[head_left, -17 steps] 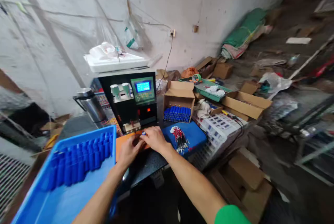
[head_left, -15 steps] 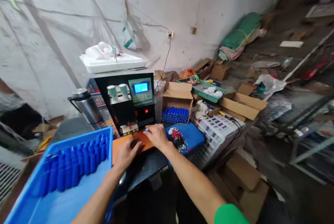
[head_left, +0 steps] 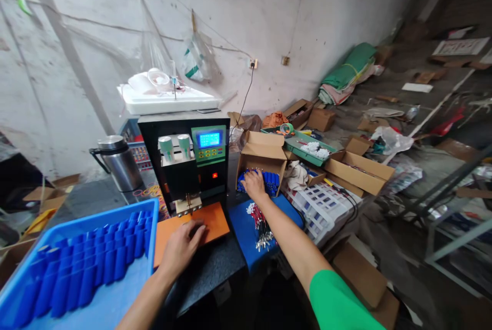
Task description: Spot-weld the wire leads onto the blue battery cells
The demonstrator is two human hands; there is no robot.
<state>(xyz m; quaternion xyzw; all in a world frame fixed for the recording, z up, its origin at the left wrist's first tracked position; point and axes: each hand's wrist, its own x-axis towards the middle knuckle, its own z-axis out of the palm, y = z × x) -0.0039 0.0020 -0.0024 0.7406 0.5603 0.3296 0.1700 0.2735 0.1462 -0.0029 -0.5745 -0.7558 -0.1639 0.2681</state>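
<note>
Here, the left hand (head_left: 182, 248) lies over one flat orange board (head_left: 216, 220), fingers loosely curved, thumb apart. The right hand (head_left: 253, 185) covers blue cylinders (head_left: 272, 182) in one open brown cardboard box (head_left: 265, 139); its grip is hidden. One blue plastic tray (head_left: 132, 291), holding dozens more, is cut off.

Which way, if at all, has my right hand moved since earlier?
Yes: against the black machine, the right hand has moved right, from the orange board to the blue cylinders in the cardboard box.

Head-worn view, facing forward and down, hands (head_left: 179, 244) near
</note>
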